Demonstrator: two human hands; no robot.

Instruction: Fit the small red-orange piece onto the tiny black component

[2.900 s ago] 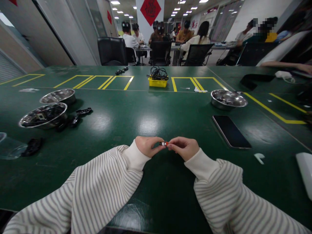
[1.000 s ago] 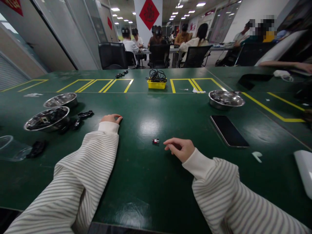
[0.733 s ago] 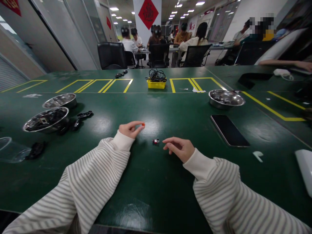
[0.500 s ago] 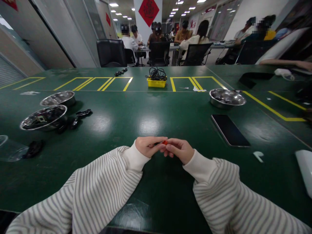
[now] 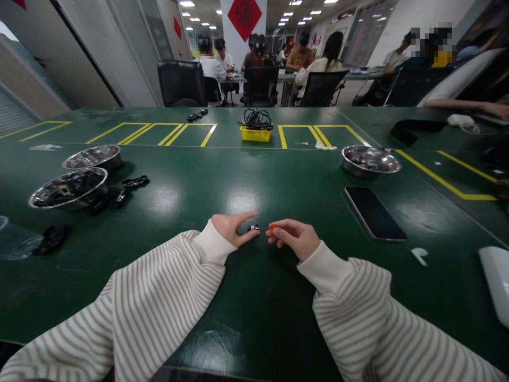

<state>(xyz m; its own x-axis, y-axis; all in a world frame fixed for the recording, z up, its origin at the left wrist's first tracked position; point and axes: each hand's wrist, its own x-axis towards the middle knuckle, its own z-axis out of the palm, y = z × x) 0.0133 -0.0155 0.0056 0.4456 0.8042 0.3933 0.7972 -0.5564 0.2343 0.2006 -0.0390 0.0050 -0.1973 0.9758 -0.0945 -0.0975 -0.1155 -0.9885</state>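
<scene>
Green and glossy, the broad bench (image 5: 278,318) runs from me toward seated people at the far side of the room. From my head view, a tiny black-and-white part (image 5: 253,227) seems to lie on the bench between the widely spread thumb and forefinger of my left hand (image 5: 229,228); I cannot tell if it touches the thumb. Just to its right, my right hand (image 5: 298,236) pinches a small bright-orange piece (image 5: 272,227). I judge the work midway: the orange piece is in hand, the other not gripped, and the two are apart. How much remains overall, I cannot tell.
</scene>
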